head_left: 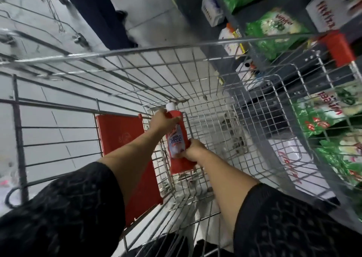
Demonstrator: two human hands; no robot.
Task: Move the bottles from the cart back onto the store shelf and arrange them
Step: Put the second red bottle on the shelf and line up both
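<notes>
Both hands are gripping 1 red bottle [177,139] low inside the cart [137,55], left hand [161,120] at its neck, right hand [193,151] near its base (apparently the last one), still needing placement on the shelf [274,18].

black patterned sleeves [74,207] reach to mid-forearm; the hands [162,120] are bare.
</notes>
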